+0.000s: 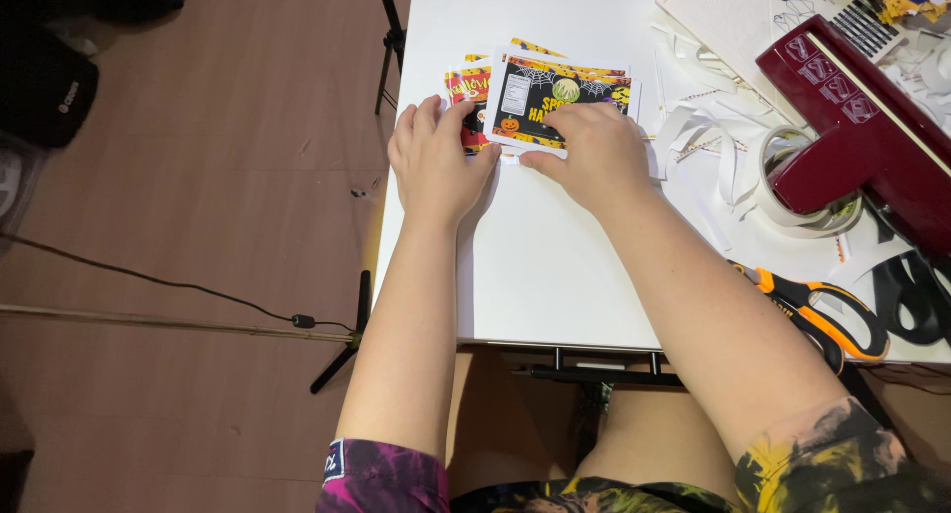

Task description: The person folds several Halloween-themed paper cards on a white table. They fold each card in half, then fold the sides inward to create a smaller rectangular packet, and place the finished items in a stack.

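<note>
Squaring a small stack of printed cards on the white table, left hand flat beside it, right hand fingertips pressing its near edge; stack gathered, offcuts right of it uncleared

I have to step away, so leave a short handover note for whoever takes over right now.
Left hand: flat on the left edge of the printed card stack, holding nothing.
Right hand: pressing on the top card's lower edge.
Stack lies at the far side of the white table.
Right of it: paper strips, tape roll, red paper cutter, orange scissors.
Cards look trimmed; squaring the stack appears unfinished.
</note>
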